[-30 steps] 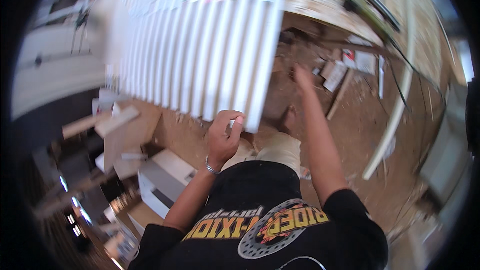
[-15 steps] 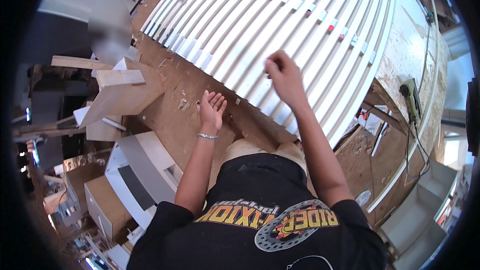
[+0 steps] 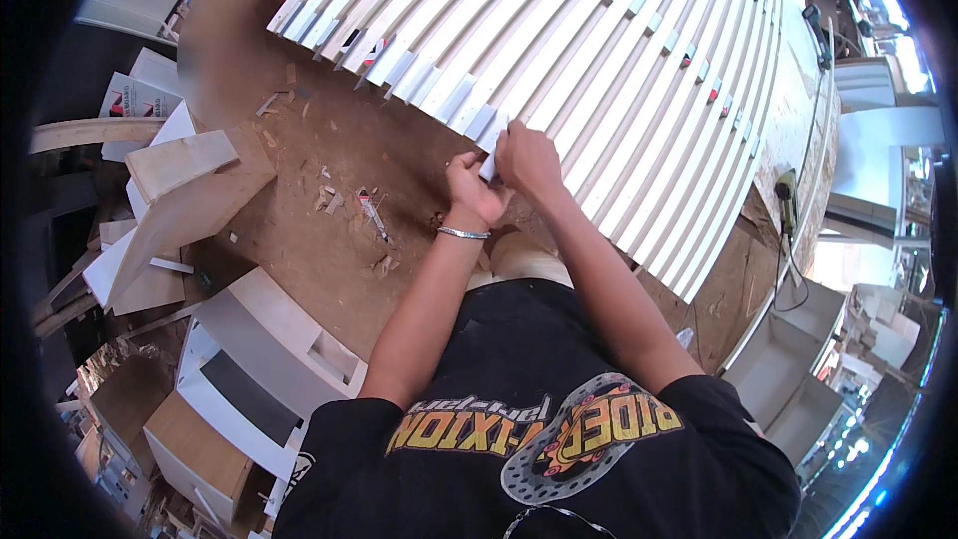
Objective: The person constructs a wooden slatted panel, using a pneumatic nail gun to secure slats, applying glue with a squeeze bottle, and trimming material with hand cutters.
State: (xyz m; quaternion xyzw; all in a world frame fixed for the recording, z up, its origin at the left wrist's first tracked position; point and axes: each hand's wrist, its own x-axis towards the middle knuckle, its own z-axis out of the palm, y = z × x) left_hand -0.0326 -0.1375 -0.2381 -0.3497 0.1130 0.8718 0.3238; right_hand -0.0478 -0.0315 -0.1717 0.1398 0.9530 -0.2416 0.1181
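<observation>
Long white slats (image 3: 589,70) lie side by side in front of me, with small spacer pieces in rows between them. At their near left edge my right hand (image 3: 529,160) is closed, its fingers pressed around a short white strip (image 3: 487,168) that points down toward me. My left hand (image 3: 477,190), with a metal bracelet at the wrist, is curled around the lower end of the same strip, palm turned up. The fingers of both hands partly cover the strip, and whether it is joined to a slat is hidden.
Pale board pieces (image 3: 180,165) and a grey-and-white curved panel (image 3: 254,339) stand at the left. A tube (image 3: 373,215) and wood scraps lie on the brown floor (image 3: 299,240). A corded green power tool (image 3: 786,200) rests at the right, near an open box-like cabinet (image 3: 788,369).
My left hand has moved up and right, and my right hand down and left, so they meet at the slats' edge. Both have closed on the white strip. The view has shifted.
</observation>
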